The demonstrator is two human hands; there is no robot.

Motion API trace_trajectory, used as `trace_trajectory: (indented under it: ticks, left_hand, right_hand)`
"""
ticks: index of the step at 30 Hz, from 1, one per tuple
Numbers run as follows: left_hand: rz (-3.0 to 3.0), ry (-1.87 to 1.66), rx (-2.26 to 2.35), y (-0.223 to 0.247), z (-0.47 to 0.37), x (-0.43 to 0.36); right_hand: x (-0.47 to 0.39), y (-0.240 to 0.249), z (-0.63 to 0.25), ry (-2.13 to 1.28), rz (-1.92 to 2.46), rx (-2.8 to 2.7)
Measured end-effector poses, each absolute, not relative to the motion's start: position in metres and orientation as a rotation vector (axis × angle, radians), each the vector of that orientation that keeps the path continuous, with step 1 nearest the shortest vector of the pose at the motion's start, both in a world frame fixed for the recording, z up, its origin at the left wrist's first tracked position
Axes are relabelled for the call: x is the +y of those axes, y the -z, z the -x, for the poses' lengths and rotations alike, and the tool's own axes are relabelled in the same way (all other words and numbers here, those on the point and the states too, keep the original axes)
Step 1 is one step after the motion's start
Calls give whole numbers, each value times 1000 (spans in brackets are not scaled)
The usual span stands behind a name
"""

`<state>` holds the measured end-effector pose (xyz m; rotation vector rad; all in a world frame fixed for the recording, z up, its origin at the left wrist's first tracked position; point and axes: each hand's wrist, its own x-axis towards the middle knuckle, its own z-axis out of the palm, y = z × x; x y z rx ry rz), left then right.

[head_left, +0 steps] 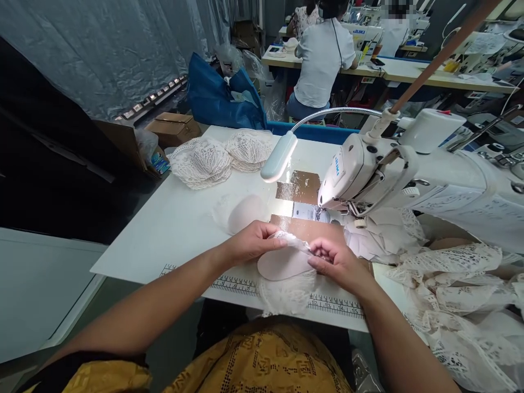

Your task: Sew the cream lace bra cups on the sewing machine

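Between my two hands is a white lace bra cup (286, 265), near the front edge of the sewing table. My left hand (254, 240) pinches the lace along its upper left edge. On the right end of that same edge, my right hand (333, 262) is closed, thumb and fingers together. The cup's smooth pad faces up, and its lace hangs down over the printed ruler (235, 285). Just beyond my left hand lies another pale cup (248, 213) with sheer fabric. The white sewing machine (347, 169) stands ahead to the right, its needle area partly hidden.
Stacked lace cups (202, 161) lie at the table's back left. A lamp (280, 157) hangs over the brown-taped machine bed. Lace pieces (462, 295) are heaped at my right. Beyond are a blue bag (216, 93), a cardboard box (174, 128) and a seated co-worker (323, 60).
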<state>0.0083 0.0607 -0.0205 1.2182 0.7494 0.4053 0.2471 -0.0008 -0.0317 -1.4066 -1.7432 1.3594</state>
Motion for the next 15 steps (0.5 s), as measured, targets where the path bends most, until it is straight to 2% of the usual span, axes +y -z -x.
trace_trajectory:
  ticks: [3,15]
  left_hand:
    - [-1298,-400,775,20,-10,60]
    - [-1457,-459,722,24,-25,54]
  right_hand:
    - [-1,33,-248,-1369,1434,-1573]
    - [2,31,-246,-1266,1336,-1588]
